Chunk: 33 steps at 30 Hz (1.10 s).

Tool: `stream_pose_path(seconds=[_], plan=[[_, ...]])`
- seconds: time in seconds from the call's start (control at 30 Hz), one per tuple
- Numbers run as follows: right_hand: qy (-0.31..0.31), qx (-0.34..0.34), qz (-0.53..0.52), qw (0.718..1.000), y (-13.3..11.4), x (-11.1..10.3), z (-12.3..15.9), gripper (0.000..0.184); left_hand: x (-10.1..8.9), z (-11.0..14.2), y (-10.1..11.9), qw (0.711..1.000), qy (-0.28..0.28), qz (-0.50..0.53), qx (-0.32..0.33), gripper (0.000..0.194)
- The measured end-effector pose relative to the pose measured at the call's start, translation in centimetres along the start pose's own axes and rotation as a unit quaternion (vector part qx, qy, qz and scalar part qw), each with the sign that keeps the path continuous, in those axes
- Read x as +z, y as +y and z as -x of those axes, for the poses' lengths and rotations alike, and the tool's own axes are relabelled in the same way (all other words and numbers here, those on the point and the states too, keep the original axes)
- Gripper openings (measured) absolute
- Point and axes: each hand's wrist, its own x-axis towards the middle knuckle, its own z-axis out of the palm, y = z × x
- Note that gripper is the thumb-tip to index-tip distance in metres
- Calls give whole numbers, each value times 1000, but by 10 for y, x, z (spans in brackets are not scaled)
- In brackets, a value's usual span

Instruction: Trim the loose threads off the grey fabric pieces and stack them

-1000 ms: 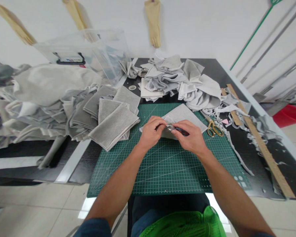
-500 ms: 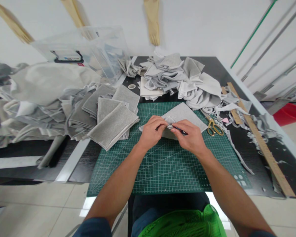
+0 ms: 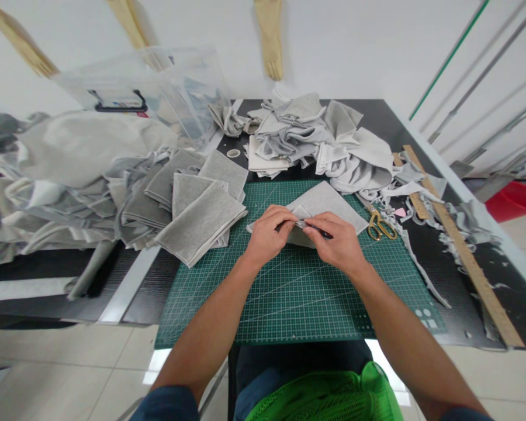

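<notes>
A grey cloth piece (image 3: 333, 202) lies on the green cutting mat (image 3: 289, 304), its near edge raised between my hands. My left hand (image 3: 268, 235) is closed, pinching that edge between thumb and fingers. Close beside it, my right hand (image 3: 339, 241) is closed around a slim dark-handled tool (image 3: 327, 235); the fingers cover most of it, so its kind cannot be made out. Its fingertips meet the same cloth edge, nearly touching the left ones. Gold-handled scissors (image 3: 381, 225) rest to the right of the cloth.
Folded grey cloths (image 3: 201, 222) overlap the mat's left side, beside a large fabric heap (image 3: 83, 152). More crumpled fabric (image 3: 298, 128) is piled behind. A clear plastic box (image 3: 193, 88) stands at the back left. Wooden rulers (image 3: 469, 257) and fabric scraps lie on the right.
Hardly anything differs. Both hands keep their pinch at the cloth edge, with only a very slight shift of the fingers.
</notes>
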Motion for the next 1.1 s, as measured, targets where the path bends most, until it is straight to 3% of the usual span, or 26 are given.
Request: stream_pose_path(seconds=[0.77, 1.1], plan=[[-8, -11, 14, 1000, 0, -1, -1, 16, 0, 1, 1, 1000, -5, 6, -11, 11], [8, 24, 6, 1000, 1, -5, 0, 15, -1, 0, 0, 1000, 7, 9, -25, 11]])
